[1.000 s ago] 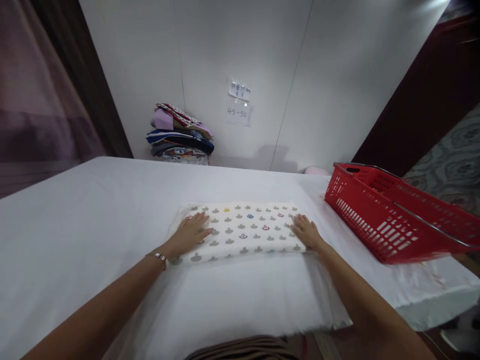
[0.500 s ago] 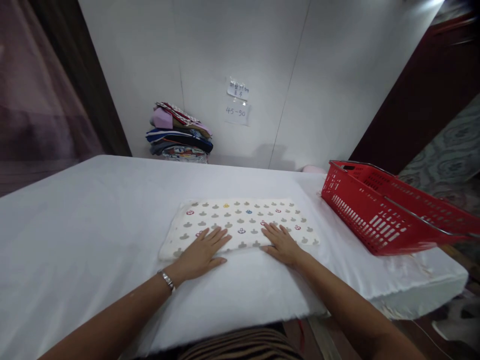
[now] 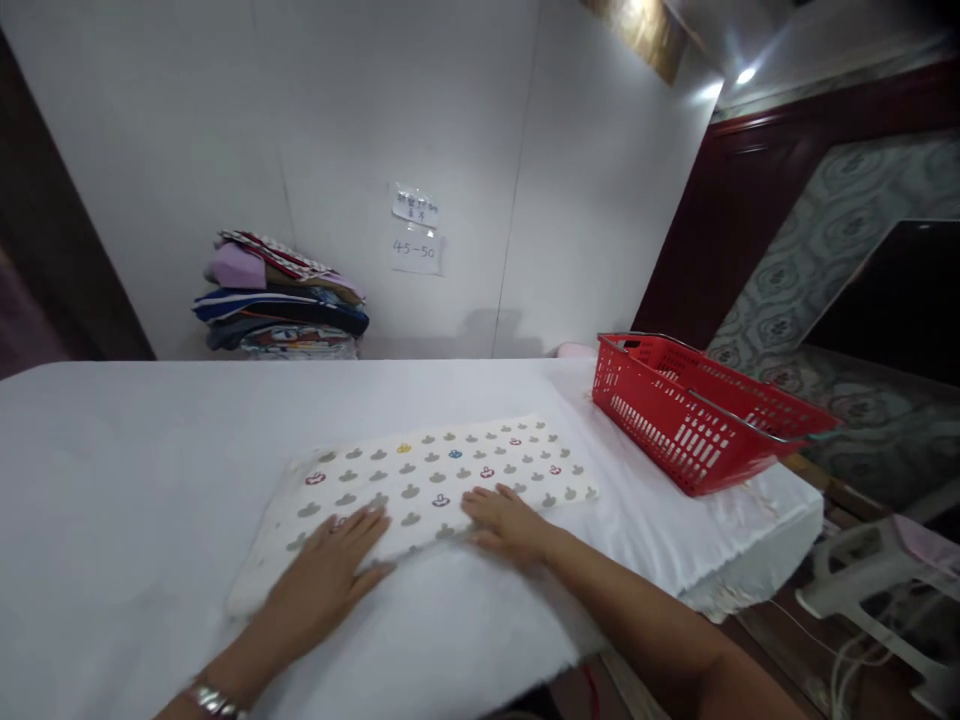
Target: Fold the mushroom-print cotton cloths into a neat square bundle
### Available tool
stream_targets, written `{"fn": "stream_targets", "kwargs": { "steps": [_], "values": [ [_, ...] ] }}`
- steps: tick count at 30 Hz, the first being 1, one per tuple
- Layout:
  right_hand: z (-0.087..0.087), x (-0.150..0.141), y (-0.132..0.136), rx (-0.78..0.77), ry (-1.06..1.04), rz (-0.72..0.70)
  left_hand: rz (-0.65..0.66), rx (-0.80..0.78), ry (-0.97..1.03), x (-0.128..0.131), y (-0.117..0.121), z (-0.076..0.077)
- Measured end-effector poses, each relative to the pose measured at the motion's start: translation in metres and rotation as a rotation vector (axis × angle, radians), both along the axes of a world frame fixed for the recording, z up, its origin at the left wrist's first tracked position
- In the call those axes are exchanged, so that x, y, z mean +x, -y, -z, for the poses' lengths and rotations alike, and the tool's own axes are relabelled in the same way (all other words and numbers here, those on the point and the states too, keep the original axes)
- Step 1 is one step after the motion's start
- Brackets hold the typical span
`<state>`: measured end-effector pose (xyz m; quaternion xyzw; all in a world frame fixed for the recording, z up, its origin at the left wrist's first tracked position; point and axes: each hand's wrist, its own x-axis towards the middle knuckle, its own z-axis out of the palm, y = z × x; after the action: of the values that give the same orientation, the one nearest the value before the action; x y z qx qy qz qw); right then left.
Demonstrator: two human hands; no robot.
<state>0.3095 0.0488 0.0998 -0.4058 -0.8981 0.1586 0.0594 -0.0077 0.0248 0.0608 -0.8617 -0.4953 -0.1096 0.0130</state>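
Spotted cloth: The white cloth [image 3: 427,480] with little gray shapes, and a few red, blue and yellow ones, lies on the white bench [image 3: 142,470]. It is in front of the person, a bit crooked, with its left end nearer.
Left hand: The left hand [image 3: 326,572] is flat on the near left part of the cloth. Its fingers are spread out and it is not grabbing anything.
Right hand: The right hand [image 3: 510,525] rests on the near edge, right of the other hand. It is open and flat too, with no pinch.
Done so far: The cloth is laid out in a long, neat shape. Its top looks mostly smooth, so I think the flattening is nearly done. It may be folded, but I cannot count the layers.
Left to do: Both hands are on the cloth, so the patting does not look finished. I cannot tell if more folds are needed.
Red basket: The basket [image 3: 675,420] sits to the right, apart from the cloth. I cannot see its bottom.
Clothes pile: A stack of folded clothes [image 3: 289,300] is at the back, by the wall, well apart from the hands.
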Motion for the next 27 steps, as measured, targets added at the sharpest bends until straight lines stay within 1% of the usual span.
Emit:
{"fn": "stream_targets", "kwargs": {
  "steps": [1,3,5,7,9,10,11,12,14,16,17,19,20,22,25,27],
  "values": [
    [-0.001,0.015,0.0,-0.006,0.003,0.057,-0.069,-0.01,-0.009,-0.012,0.001,0.0],
    [0.004,0.053,0.005,0.03,0.024,0.256,-0.185,-0.023,-0.021,-0.036,0.007,-0.001],
    [0.017,0.098,0.013,0.083,0.066,0.468,-0.245,-0.049,-0.022,-0.055,0.017,-0.005],
    [0.035,0.142,0.015,0.13,0.113,0.648,-0.279,-0.089,-0.009,-0.065,0.027,-0.014],
    [0.05,0.172,0.008,0.189,0.155,0.722,-0.338,-0.111,0.021,-0.062,0.029,-0.027],
    [0.055,0.177,0.002,0.236,0.151,0.693,-0.375,-0.102,0.039,-0.057,0.026,-0.033],
    [0.057,0.176,-0.005,0.283,0.133,0.673,-0.383,-0.089,0.05,-0.05,0.02,-0.039],
    [0.056,0.169,-0.013,0.311,0.116,0.632,-0.371,-0.076,0.056,-0.041,0.011,-0.045],
    [0.049,0.141,-0.029,0.329,0.09,0.543,-0.344,-0.066,0.05,-0.025,-0.013,-0.051],
    [0.039,0.107,-0.047,0.303,0.09,0.465,-0.347,-0.039,0.036,-0.013,-0.041,-0.051],
    [0.036,0.092,-0.056,0.283,0.098,0.442,-0.373,-0.028,0.028,-0.011,-0.054,-0.048],
    [0.034,0.072,-0.074,0.221,0.143,0.453,-0.453,-0.082,0.016,-0.012,-0.076,-0.041],
    [0.036,0.068,-0.082,0.183,0.175,0.472,-0.492,-0.118,0.014,-0.015,-0.083,-0.037],
    [0.045,0.069,-0.094,0.129,0.229,0.509,-0.545,-0.171,0.017,-0.022,-0.092,-0.029],
    [0.06,0.08,-0.102,0.14,0.24,0.503,-0.554,-0.176,0.026,-0.028,-0.094,-0.021],
    [0.065,0.085,-0.102,0.161,0.221,0.498,-0.54,-0.165,0.033,-0.03,-0.093,-0.02]
  ]
}}
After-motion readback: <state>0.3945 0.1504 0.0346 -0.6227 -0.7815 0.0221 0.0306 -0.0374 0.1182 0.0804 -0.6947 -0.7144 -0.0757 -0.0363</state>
